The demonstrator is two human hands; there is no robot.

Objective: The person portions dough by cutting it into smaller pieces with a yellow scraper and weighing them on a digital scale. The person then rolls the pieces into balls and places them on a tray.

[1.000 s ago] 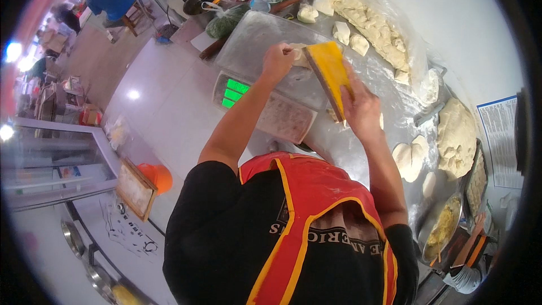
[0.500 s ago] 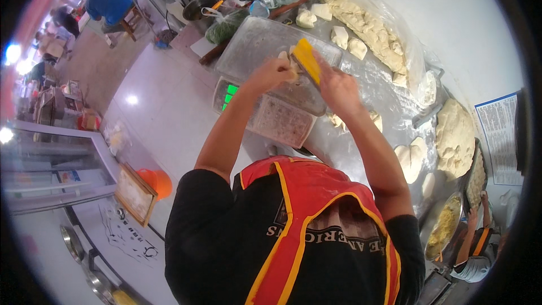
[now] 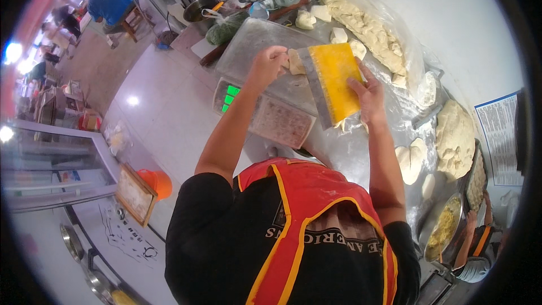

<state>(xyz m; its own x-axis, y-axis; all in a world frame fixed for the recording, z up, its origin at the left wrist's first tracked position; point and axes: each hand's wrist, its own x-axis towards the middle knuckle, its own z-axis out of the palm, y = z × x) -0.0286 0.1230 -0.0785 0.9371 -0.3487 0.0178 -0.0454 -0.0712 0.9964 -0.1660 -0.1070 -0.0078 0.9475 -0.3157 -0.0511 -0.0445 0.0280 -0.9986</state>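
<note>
My right hand (image 3: 370, 95) grips a yellow dough scraper (image 3: 334, 82) with a grey edge, its broad face turned up. My left hand (image 3: 270, 66) has its fingers closed at a small piece of dough (image 3: 296, 62), which lies close against the scraper's grey edge. Both hands are above a floury metal tray (image 3: 244, 48) that rests on a scale (image 3: 282, 123) with a green-lit display. Part of the tray is hidden by the scraper. Beyond the scraper, cut dough chunks (image 3: 305, 20) lie on the floury table (image 3: 370, 152).
A long dough mass (image 3: 361, 25) under plastic film lies at the back right, with another dough slab (image 3: 455, 135) along the wall. A bowl of yellow filling (image 3: 443, 229) stands at the lower right, near a co-worker's hands (image 3: 473, 223). A pot (image 3: 197, 8) and greens bag (image 3: 220, 31) sit behind.
The scraper has turned from edge-on to face-up and moved right with my right hand. My left hand has shifted slightly up, and the dough piece now shows between the hand and scraper.
</note>
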